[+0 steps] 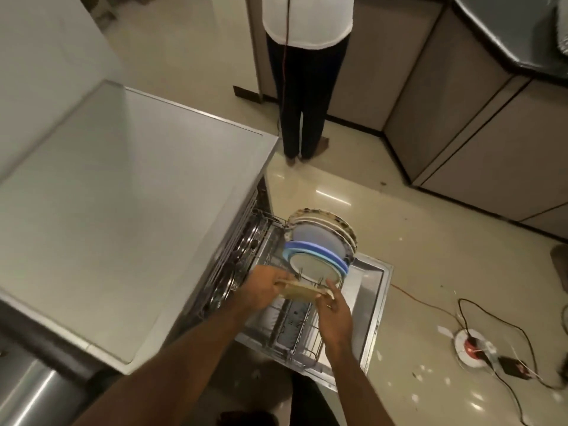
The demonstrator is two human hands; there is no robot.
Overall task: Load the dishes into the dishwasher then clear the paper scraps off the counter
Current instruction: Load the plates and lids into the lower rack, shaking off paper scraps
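A cream plate (302, 292) is held edge-on over the pulled-out lower rack (295, 330) of the open dishwasher. My left hand (263, 287) grips its left rim and my right hand (333, 312) holds its right rim. Just behind it several plates stand upright in the rack: a white plate (313, 267), blue ones (330, 259), and patterned ones (338, 226) at the back. The dishwasher door (367, 290) lies open flat on the floor side.
The grey counter top (123, 210) spans the left. A person in dark trousers (304, 96) stands ahead on the tiled floor. Cables and a white round extension reel (471, 344) lie on the floor at right. Cabinets (479, 133) line the right wall.
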